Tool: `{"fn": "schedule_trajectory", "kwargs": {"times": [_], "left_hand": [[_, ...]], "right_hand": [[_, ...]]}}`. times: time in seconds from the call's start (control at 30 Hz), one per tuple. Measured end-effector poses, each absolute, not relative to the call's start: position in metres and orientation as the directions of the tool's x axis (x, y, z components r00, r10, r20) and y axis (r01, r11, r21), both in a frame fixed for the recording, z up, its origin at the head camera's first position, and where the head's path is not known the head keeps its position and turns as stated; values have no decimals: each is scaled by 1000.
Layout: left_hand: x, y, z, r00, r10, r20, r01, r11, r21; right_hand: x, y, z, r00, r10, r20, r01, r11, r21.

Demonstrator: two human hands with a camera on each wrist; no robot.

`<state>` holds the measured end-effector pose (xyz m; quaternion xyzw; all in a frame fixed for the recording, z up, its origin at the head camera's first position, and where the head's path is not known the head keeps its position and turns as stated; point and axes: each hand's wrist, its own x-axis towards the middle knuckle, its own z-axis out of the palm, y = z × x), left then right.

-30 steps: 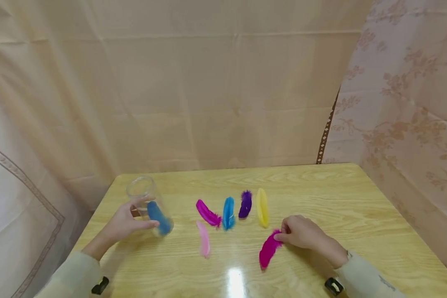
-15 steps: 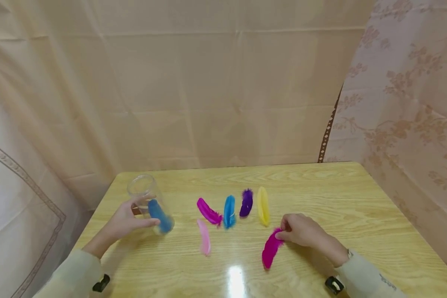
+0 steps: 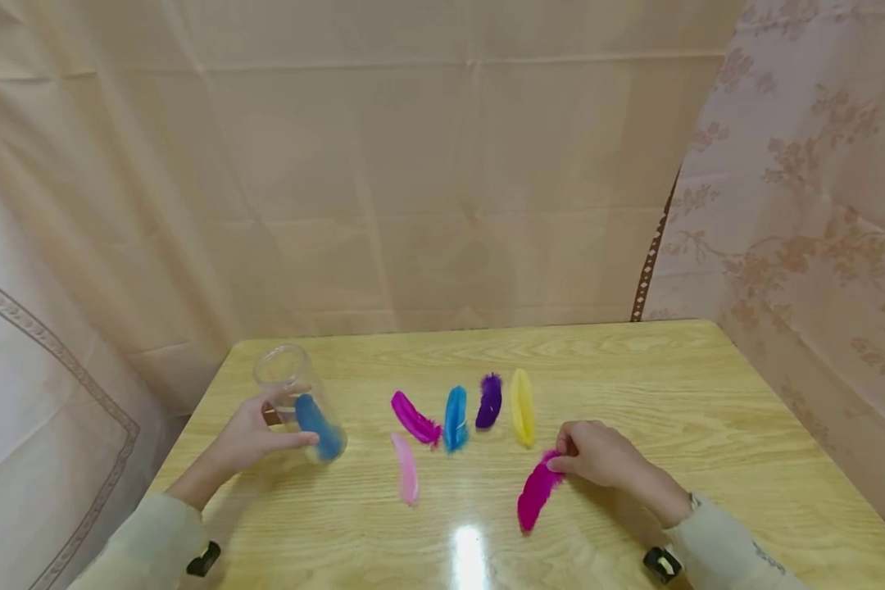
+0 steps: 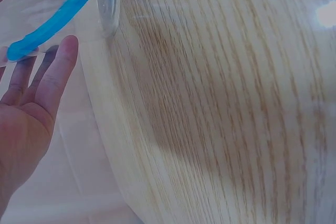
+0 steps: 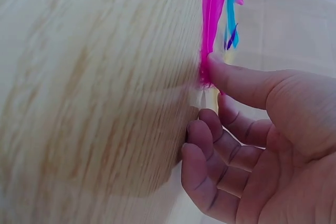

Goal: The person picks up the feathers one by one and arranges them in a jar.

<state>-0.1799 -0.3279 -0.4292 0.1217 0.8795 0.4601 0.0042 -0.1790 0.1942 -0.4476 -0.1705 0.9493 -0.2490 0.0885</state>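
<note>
My left hand (image 3: 247, 434) grips a clear cylindrical jar (image 3: 286, 383) at the table's left side, thumb in front and fingers around its far side. Inside the jar a blue feather (image 3: 319, 430) leans against the wall; the left wrist view shows this feather (image 4: 58, 22) slanting through the clear wall beside my fingertips. Between thumb and forefinger, my right hand (image 3: 601, 459) pinches one end of a magenta feather (image 3: 537, 496), whose other end points toward the front of the table. Up close in the right wrist view, my thumb presses on the fluffy end of this feather (image 5: 212, 14).
Between my hands, a second magenta feather (image 3: 415, 419), a light pink feather (image 3: 406, 469), another blue feather (image 3: 456, 419), a purple feather (image 3: 490, 401) and a yellow feather (image 3: 522, 407) lie apart on the wooden table (image 3: 634, 369). Beige curtains (image 3: 442, 180) hang behind it.
</note>
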Motion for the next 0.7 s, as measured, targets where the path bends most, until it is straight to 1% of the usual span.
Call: {"fn": "schedule_trajectory", "kwargs": {"times": [0.23, 0.47, 0.7], "left_hand": [[-180, -326, -429, -969, 226, 102, 213, 548, 809], [-176, -328, -431, -972, 216, 89, 194, 534, 823], [-178, -329, -430, -973, 215, 81, 186, 530, 828]], "right_hand": [[-177, 192, -445, -927, -369, -70, -282, 807, -520], [-182, 180, -443, -906, -423, 28, -356, 723, -592], [-188, 169, -438, -905, -420, 62, -355, 668, -654]]}}
